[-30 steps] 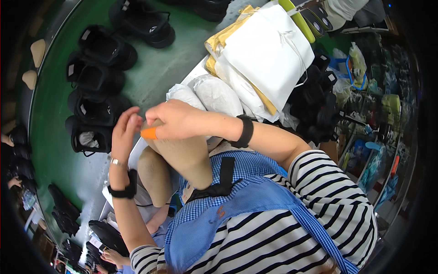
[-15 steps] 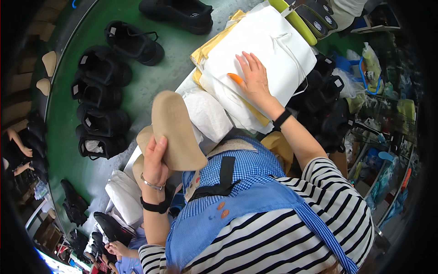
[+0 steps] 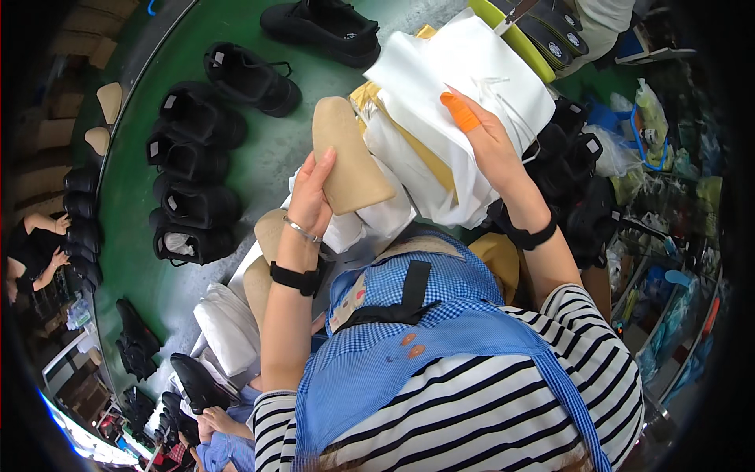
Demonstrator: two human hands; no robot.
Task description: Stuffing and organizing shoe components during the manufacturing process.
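Note:
My left hand (image 3: 310, 195) grips a beige foot-shaped insole (image 3: 354, 167) by its side, thumb on top, held above the table beside the stack. My right hand (image 3: 494, 145), its thumb wrapped in orange tape, is closed on a white drawstring bag (image 3: 429, 67), whose left edge is raised off the pile. The other fingers are mostly hidden behind the bag. Yellowish paper (image 3: 429, 161) shows beneath it. Just below my left hand lie more beige foot-shaped pieces (image 3: 270, 228) and white wrapped bundles (image 3: 344, 234).
Black shoes (image 3: 197, 161) stand in a column on the green table (image 3: 267, 149). A lime-green bin (image 3: 515, 43) with dark straps is at the far right. At lower left, a co-worker's hands (image 3: 214, 421) hold a black shoe (image 3: 197, 381). Crowded shelves (image 3: 661, 315) line the right.
My right hand has gone from lying spread on the white bag to grasping and lifting its edge. My left hand has carried the insole up and to the right, nearer the stack.

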